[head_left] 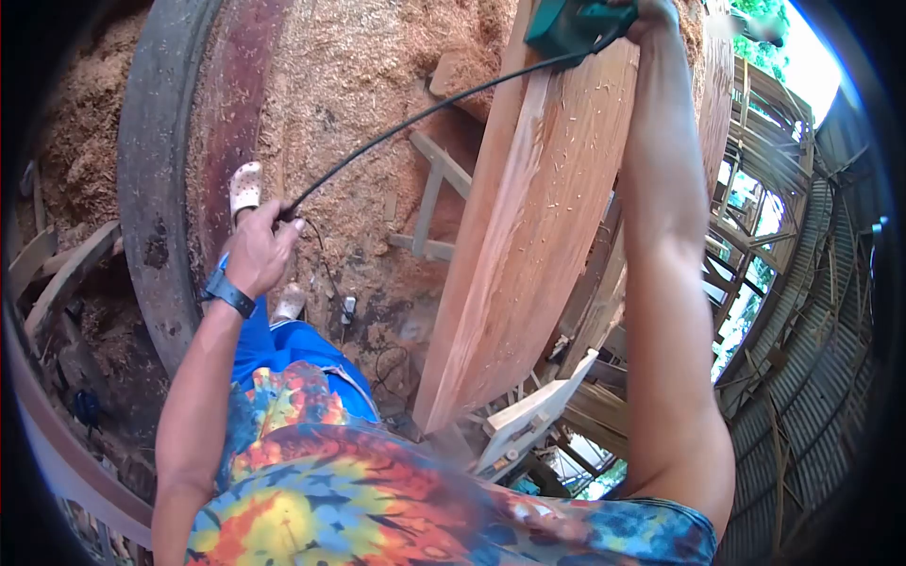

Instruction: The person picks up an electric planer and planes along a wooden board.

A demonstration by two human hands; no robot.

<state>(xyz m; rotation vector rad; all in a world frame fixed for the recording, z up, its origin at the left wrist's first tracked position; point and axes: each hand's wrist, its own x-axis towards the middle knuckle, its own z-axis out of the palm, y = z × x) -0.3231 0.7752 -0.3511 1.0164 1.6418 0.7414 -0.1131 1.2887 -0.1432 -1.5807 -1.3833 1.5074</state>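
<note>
At the top right, my right hand (pixel 653 17) is closed round the back of a green electric planer (pixel 578 28), partly cut off by the picture's edge. The planer rests on a thick reddish-brown timber beam (pixel 557 217) strewn with small shavings. A black power cord (pixel 472 91) runs from the tool down to the left. My left hand (pixel 261 247), with a dark watch on its wrist, grips this cord and keeps it raised off the beam.
Wood shavings (pixel 349 57) cover the ground. A long curved timber (pixel 156 179) lies at left, beside a reddish board (pixel 226 104). A wooden support frame (pixel 429 189) stands left of the beam. Stacked planks and corrugated metal sheeting (pixel 802 377) are at right.
</note>
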